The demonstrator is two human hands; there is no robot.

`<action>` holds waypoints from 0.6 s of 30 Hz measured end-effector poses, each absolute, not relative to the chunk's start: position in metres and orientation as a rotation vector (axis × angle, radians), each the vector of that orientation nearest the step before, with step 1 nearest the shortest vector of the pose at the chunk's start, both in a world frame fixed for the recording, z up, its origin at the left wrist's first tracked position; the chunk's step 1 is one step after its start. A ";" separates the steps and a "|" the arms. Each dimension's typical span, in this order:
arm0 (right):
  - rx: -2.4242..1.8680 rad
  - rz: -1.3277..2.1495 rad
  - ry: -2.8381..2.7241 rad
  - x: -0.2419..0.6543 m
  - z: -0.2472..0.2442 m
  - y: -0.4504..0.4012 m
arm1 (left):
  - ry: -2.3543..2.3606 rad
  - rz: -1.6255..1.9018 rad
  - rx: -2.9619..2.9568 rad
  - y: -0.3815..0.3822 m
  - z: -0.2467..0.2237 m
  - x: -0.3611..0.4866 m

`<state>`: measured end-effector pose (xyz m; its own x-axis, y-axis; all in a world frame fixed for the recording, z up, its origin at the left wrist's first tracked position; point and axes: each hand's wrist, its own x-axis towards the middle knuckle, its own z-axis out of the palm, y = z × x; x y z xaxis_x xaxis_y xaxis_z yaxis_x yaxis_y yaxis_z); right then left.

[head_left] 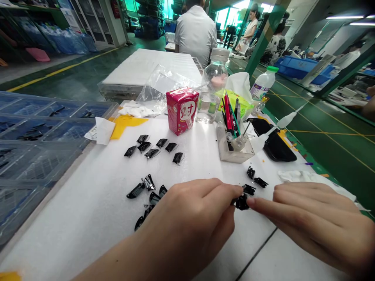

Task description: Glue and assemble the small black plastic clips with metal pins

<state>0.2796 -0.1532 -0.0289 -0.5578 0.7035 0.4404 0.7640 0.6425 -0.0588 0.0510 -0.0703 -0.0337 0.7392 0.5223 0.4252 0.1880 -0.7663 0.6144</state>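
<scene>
My left hand [202,207] reaches in from the lower middle, its thumb and fingers pinched at a small black plastic part [241,202] on the white table. My right hand [313,218] has its index fingertip against the right side of that part; its other fingers are curled in. Close behind lie more small black parts [260,182]. Left of my left hand is a loose group of glossy black pieces [136,190], partly hidden by the hand. Farther back, several black pieces with clear film edges [151,153] lie spread out.
A divided blue tray [58,134] with black pieces fills the left side. Behind the hands stand a red box [181,111], a holder [234,154] with tweezers and tools, a glass [208,107] and a bottle [263,84]. A seated person [196,31] faces away.
</scene>
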 end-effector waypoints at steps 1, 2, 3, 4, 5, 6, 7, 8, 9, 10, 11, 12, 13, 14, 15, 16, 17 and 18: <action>-1.156 -0.179 -2.433 0.280 -0.028 -0.153 | 0.530 0.794 2.349 -0.069 -0.033 0.051; -1.157 -0.164 -2.427 0.280 -0.027 -0.152 | 0.523 0.776 2.312 -0.068 -0.032 0.051; -1.166 -0.156 -2.415 0.280 -0.027 -0.151 | 0.513 0.753 2.277 -0.067 -0.030 0.051; -1.171 -0.155 -2.395 0.279 -0.026 -0.150 | 0.510 0.731 2.245 -0.066 -0.029 0.051; -1.175 -0.164 -2.367 0.278 -0.025 -0.148 | 0.510 0.712 2.215 -0.065 -0.028 0.052; -1.190 -0.167 -2.346 0.277 -0.024 -0.147 | 0.508 0.698 2.189 -0.065 -0.027 0.052; -1.203 -0.172 -2.327 0.276 -0.024 -0.146 | 0.505 0.691 2.167 -0.064 -0.026 0.052; -1.209 -0.179 -2.309 0.275 -0.024 -0.146 | 0.511 0.690 2.149 -0.063 -0.026 0.052; -1.212 -0.179 -2.294 0.274 -0.023 -0.146 | 0.518 0.691 2.135 -0.063 -0.025 0.052; -1.217 -0.176 -2.284 0.273 -0.023 -0.146 | 0.520 0.693 2.123 -0.063 -0.025 0.052; -1.216 -0.167 -2.279 0.273 -0.023 -0.146 | 0.525 0.696 2.112 -0.064 -0.025 0.053; -1.208 -0.160 -2.274 0.273 -0.023 -0.147 | 0.531 0.698 2.098 -0.064 -0.025 0.053; -1.202 -0.152 -2.272 0.273 -0.022 -0.147 | 0.532 0.699 2.077 -0.064 -0.025 0.053; -1.207 -0.138 -2.272 0.272 -0.022 -0.147 | 0.536 0.700 2.049 -0.065 -0.025 0.053; -1.210 -0.115 -2.268 0.272 -0.021 -0.147 | 0.537 0.698 2.013 -0.066 -0.025 0.054; -1.210 -0.087 -2.257 0.272 -0.021 -0.147 | 0.542 0.691 1.974 -0.066 -0.024 0.054; -1.205 -0.052 -2.238 0.271 -0.021 -0.147 | 0.544 0.682 1.934 -0.067 -0.024 0.055; -1.201 -0.008 -2.219 0.271 -0.021 -0.146 | 0.542 0.668 1.893 -0.067 -0.023 0.055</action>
<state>0.2707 -0.1463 -0.0207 -0.4035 0.7578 0.5128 0.7614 0.5889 -0.2712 0.0553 -0.0673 -0.0230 0.7455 0.6333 0.2077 0.0719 -0.3862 0.9196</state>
